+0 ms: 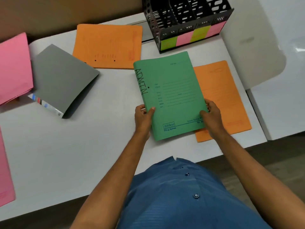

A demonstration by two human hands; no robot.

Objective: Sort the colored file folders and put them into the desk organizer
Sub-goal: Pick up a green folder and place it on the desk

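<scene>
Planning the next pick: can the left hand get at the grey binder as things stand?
Probably not yet: the left hand and right hand both grip the green folder. Otherwise the grey binder lies uncovered.

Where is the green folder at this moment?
The green folder is centre-right in the head view, held by the left hand and right hand, overlapping an orange folder before the organizer.

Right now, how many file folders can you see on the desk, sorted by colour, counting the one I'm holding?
Green: 1, the ADMIN folder, held by the left hand and right hand
Orange: 2, far orange folder and near orange folder
Pink: 2, upper pink folder and lower pink folder, both cut off by the frame's left edge
Grey: 1, grey folder
Total: 6
</scene>
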